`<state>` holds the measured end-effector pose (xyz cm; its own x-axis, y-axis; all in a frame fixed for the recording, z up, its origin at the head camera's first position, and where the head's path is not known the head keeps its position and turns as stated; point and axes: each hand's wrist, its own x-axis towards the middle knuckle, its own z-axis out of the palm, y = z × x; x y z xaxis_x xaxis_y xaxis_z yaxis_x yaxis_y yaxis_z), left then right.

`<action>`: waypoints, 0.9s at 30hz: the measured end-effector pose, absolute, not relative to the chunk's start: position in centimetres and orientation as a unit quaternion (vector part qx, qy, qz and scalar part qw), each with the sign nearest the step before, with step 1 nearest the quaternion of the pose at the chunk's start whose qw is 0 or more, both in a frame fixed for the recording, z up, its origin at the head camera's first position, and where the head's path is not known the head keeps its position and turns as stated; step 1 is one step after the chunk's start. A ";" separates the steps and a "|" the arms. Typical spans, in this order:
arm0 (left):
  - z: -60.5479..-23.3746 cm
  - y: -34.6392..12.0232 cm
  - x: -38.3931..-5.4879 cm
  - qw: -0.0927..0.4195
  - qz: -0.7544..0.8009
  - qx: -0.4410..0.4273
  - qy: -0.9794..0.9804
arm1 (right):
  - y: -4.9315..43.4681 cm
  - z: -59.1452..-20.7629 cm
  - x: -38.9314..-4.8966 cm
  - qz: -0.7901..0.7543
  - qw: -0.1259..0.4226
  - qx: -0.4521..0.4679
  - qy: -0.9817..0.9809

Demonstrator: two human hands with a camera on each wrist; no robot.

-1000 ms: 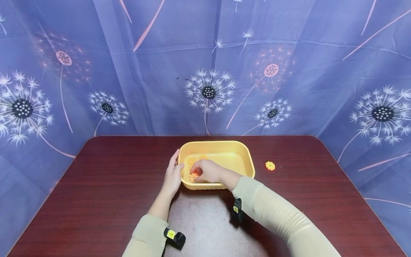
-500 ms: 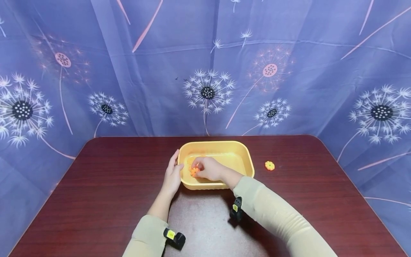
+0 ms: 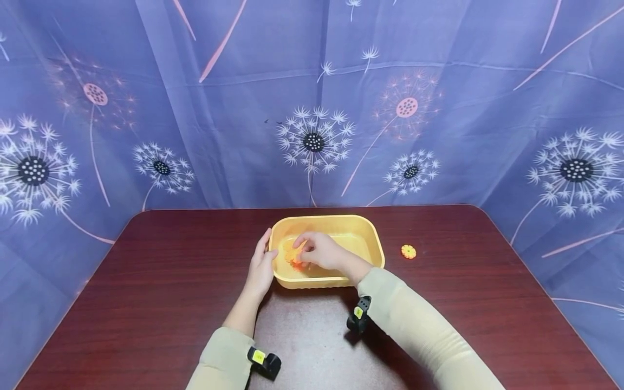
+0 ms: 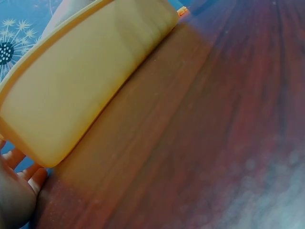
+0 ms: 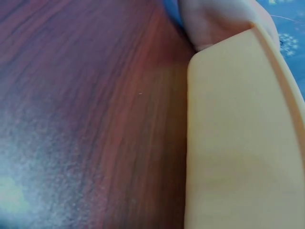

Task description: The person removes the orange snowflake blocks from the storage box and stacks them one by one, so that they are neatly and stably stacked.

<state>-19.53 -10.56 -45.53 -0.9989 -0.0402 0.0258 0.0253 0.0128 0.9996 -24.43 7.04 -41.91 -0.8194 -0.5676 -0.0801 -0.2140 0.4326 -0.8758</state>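
Note:
A yellow rectangular plastic tub stands on the table. My left hand holds its left end, the thumb over the rim and the fingers along the outside; in the left wrist view these fingers lie at the tub's corner. Inside the tub my right hand reaches over the front rim and pinches an orange flower-shaped piece between thumb and fingers. More orange shapes lie beside it at the tub's left end, partly covered by the hand. In the right wrist view the tub's wall hides the right hand's work.
A yellow-and-orange flower-shaped piece lies on the dark red wooden table, right of the tub. Behind the table hangs a blue cloth with dandelion prints.
My right hand has shifted slightly back and right inside the tub, and the orange piece at its fingertips has moved and turned. My left hand has stayed on the tub's end.

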 end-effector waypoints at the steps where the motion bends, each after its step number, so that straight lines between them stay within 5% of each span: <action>1: -45.5 -10.5 -19.5 0.023 -0.703 0.005 -0.711 | 7.1 -41.8 -24.4 -0.483 0.186 -0.232 0.824; 27: -45.7 -10.5 -19.6 0.017 -0.713 0.009 -0.701 | 9.7 -40.7 -24.7 -0.583 0.148 -0.212 0.770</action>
<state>-19.64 -10.50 -45.69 -0.9993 -0.0368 0.0113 0.0119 -0.0164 0.9998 -24.68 9.67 -40.65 -0.8668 -0.4983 0.0195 -0.1537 0.2298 -0.9610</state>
